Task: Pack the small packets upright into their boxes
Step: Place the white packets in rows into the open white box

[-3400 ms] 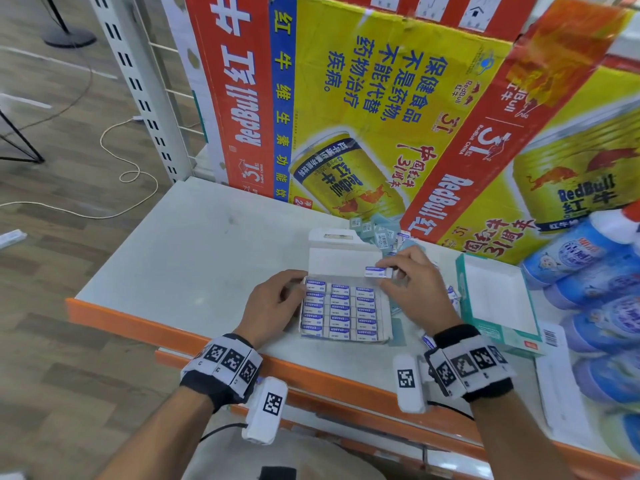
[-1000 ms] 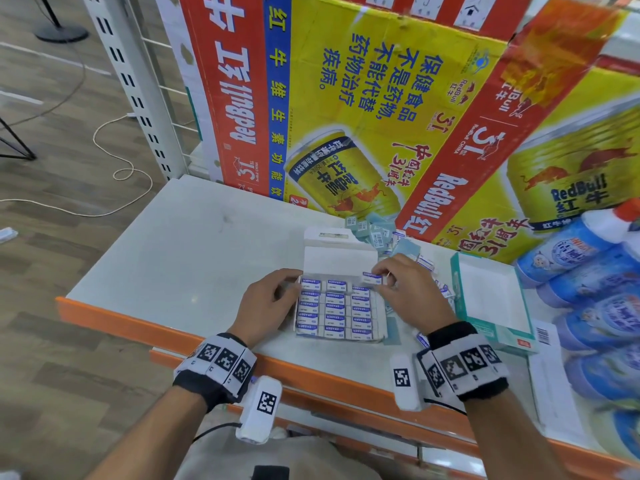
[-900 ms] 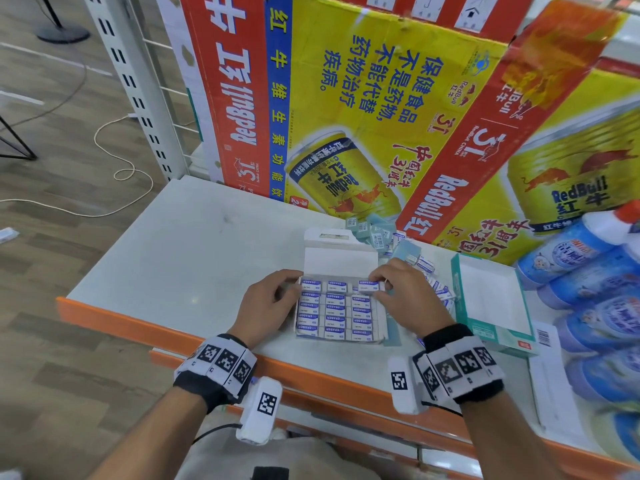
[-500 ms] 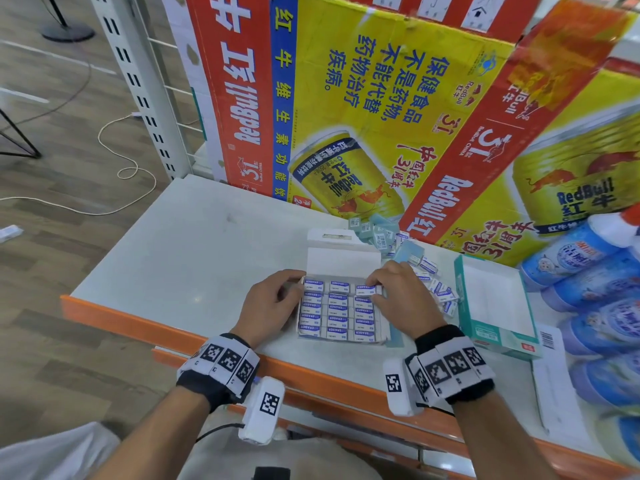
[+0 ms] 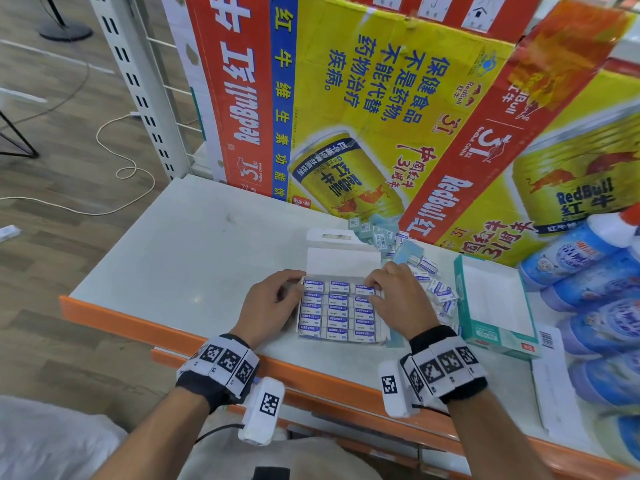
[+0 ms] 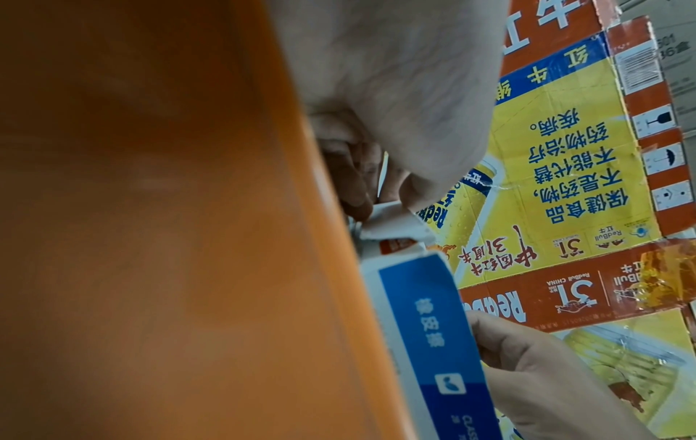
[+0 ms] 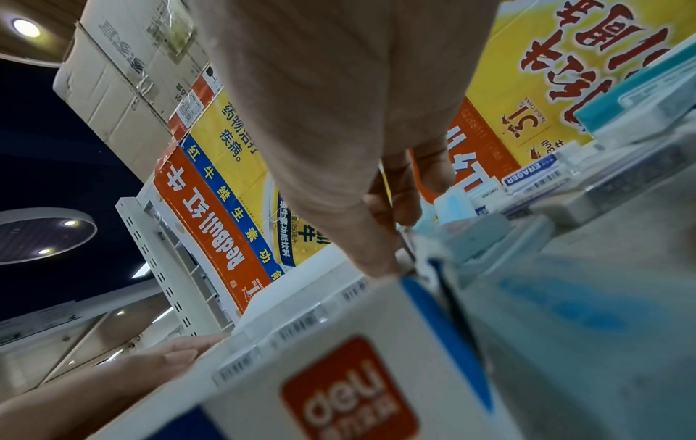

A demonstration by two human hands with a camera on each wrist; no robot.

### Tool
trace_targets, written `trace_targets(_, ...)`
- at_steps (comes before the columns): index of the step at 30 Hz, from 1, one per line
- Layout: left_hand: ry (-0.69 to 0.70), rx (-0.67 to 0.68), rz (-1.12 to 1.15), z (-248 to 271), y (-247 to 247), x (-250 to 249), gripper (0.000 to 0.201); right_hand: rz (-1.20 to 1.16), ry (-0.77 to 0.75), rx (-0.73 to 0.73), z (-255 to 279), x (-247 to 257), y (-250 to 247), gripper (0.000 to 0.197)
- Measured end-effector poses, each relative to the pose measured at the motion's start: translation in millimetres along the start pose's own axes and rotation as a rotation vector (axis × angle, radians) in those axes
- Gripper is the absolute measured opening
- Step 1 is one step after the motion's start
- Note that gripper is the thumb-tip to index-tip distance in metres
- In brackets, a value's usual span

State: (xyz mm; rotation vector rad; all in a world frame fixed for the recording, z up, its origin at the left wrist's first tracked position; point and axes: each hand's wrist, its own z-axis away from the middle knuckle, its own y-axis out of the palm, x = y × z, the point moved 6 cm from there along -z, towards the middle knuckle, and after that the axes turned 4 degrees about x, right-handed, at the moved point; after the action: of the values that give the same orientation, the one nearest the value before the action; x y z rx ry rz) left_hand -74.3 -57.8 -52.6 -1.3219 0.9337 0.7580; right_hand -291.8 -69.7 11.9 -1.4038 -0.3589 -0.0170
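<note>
An open white eraser box (image 5: 302, 336) lies near the shelf's front edge, its lid flap (image 5: 341, 261) folded back. Blue-and-white eraser packets (image 5: 337, 318) stand upright in it in three packed columns. My left hand (image 5: 297, 287) grips the box's left wall near the far corner; in the left wrist view its fingers (image 6: 357, 190) pinch the torn box edge (image 6: 391, 226). My right hand (image 5: 370, 291) pinches the far-right packet (image 5: 363, 289), which sits down in its row. In the right wrist view the thumb (image 7: 376, 262) rests at the box corner (image 7: 339, 372).
Loose packets (image 5: 429, 271) lie in a heap behind and right of the box. A teal open box (image 5: 495, 303) stands to the right, with blue bottles (image 5: 588, 271) beyond it. A Red Bull carton (image 5: 381, 116) walls off the back. The shelf's orange edge (image 5: 156, 327) runs along the front.
My right hand brought a packet from above the lid flap down into the far-right corner of the box. The left hand stayed on the box's left side.
</note>
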Motion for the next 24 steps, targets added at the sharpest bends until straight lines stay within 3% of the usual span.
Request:
trace_targets(5, 0.0, -0.007, 0.027, 0, 0, 1, 0.02, -0.172, -0.001, -0.062, 3, -10, -7, 0.009)
trace_targets(9, 0.01, -0.003, 0.023, -1, 0, 1, 0.021, -0.207, 0.138, -0.18, 5, -44, -22, 0.015)
trace_targets(12, 0.004, -0.002, 0.023, -2, 0, 1, 0.021, -0.114, 0.258, -0.09, 6, -69, -20, 0.033)
trace_targets(15, 0.011, 0.001, 0.044, -1, 0, 0, 0.02, 0.01, 0.287, 0.034, 6, -78, -10, 0.045)
trace_targets(24, 0.014, 0.005, 0.048, 0, 0, -2, 0.019, -0.02, 0.312, 0.006, 3, -77, -11, 0.038)
